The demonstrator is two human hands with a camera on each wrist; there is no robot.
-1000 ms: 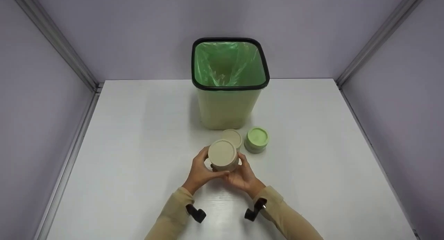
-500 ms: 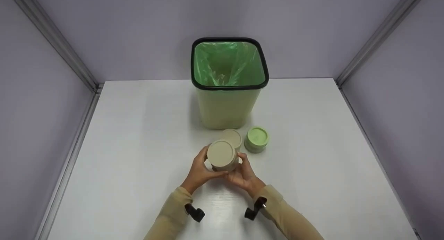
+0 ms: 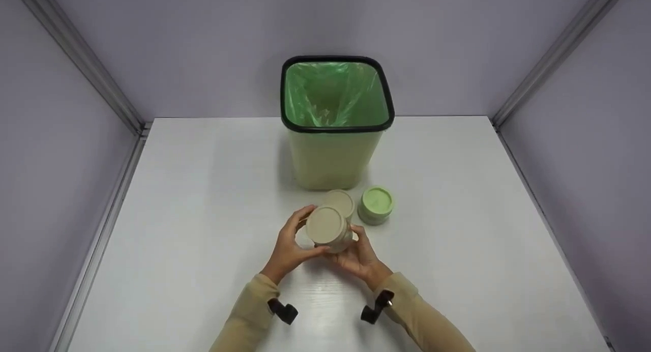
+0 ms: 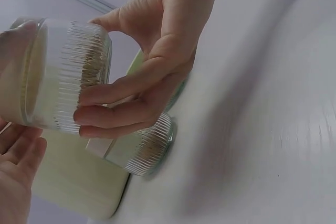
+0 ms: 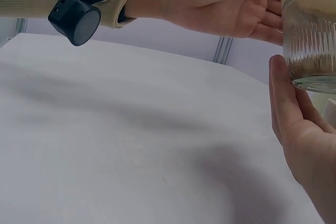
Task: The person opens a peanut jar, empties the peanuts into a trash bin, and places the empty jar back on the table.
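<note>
Beige-lidded jar (image 3: 328, 230) is held off the table (image 3: 203, 189) between both hands: right hand (image 3: 358, 255) is cupped round the ribbed glass base for support, left hand (image 3: 290, 247) is now loosened, fingers spread near the lid. Previously the left was wrapped tighter.
</note>
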